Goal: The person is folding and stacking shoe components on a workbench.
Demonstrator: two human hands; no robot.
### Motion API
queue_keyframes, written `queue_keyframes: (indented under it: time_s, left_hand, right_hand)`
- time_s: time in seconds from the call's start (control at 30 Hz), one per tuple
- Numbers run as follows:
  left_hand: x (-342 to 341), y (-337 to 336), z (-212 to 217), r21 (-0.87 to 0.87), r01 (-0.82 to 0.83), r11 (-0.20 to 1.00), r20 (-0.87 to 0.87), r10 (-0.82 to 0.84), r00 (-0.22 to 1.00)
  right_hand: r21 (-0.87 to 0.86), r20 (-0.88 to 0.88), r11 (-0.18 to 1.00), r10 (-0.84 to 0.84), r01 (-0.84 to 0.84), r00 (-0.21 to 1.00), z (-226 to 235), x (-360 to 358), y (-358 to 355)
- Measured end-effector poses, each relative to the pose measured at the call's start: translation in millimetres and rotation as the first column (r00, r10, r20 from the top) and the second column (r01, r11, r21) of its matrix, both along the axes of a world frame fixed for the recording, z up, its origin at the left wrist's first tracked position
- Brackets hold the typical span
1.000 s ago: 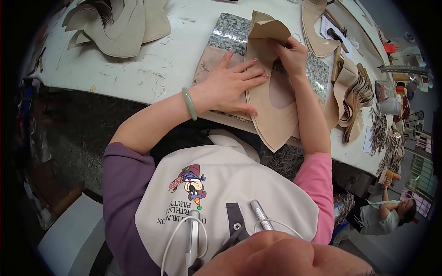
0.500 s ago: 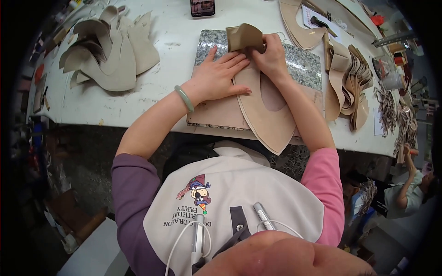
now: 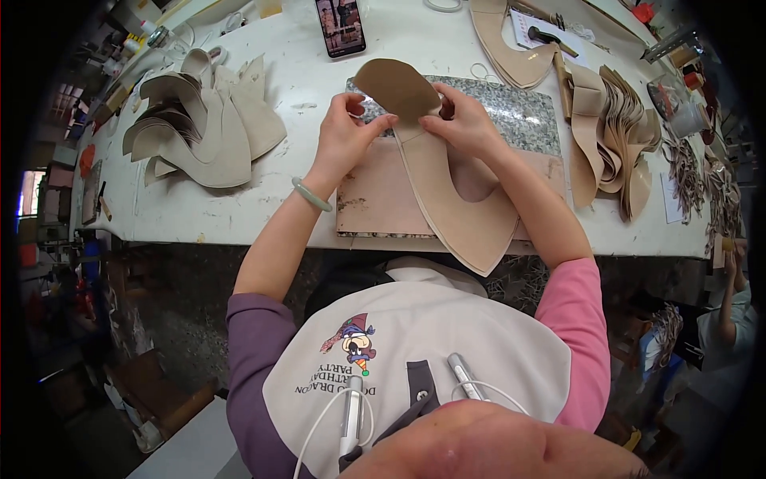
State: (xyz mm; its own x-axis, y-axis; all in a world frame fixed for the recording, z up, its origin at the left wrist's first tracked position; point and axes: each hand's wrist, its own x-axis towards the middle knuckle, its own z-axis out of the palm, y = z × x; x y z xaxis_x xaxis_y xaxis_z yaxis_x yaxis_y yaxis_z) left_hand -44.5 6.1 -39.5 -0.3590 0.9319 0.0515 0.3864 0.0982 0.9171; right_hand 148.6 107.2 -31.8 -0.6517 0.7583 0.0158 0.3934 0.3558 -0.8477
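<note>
A long curved tan leather piece [image 3: 427, 156], apparently layered, lies slantwise before me, its near pointed end past the table edge. Its far end stands up as a rounded brown flap [image 3: 396, 85]. My right hand [image 3: 467, 124] grips the piece at the right, below this flap, thumb on top and fingers partly hidden. At the left, my left hand [image 3: 349, 132] has its thumb tip against the leather edge, with the curled fingers apart from the thumb. Beneath lie a pinkish-tan board [image 3: 371, 191] and a speckled grey stone slab [image 3: 523, 116].
Grey-beige cut pieces [image 3: 203, 144] are heaped at the left, and a tan stack [image 3: 618, 136] lies at the right. A phone [image 3: 341, 28] stands at the back. Farther right are a black-headed hammer [image 3: 550, 40] and another curved piece [image 3: 511, 56]. A co-worker's arm [image 3: 728, 299] shows at the far right.
My left hand has lifted from lying flat on the leather and moved left to its edge. The far flap has swung up and leftward, showing more of its brown face.
</note>
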Motion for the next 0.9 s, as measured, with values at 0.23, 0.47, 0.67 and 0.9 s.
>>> queue_keyframes:
  time_s: [0.23, 0.47, 0.67, 0.9]
  left_hand:
    - [18, 12, 21, 0.124, -0.127, 0.984, 0.165, 0.105, 0.981]
    - [33, 7, 36, 0.261, -0.215, 0.941, 0.055, 0.208, 0.977]
    - [30, -1, 34, 0.203, -0.272, 0.941, 0.116, 0.253, 0.961]
    - [25, -6, 28, 0.115, -0.241, 0.964, 0.324, 0.193, 0.926]
  right_hand:
    - [-0.221, -0.346, 0.974, -0.026, -0.054, 0.938, 9, -11, -20]
    - [-0.223, -0.433, 0.962, -0.240, 0.154, 0.869, 14, -24, -36]
    - [0.315, -0.485, 0.901, -0.118, 0.299, 0.866, 14, -26, -31]
    - [0.723, -0.235, 0.616, -0.208, 0.314, 0.950, 11, -34, -35]
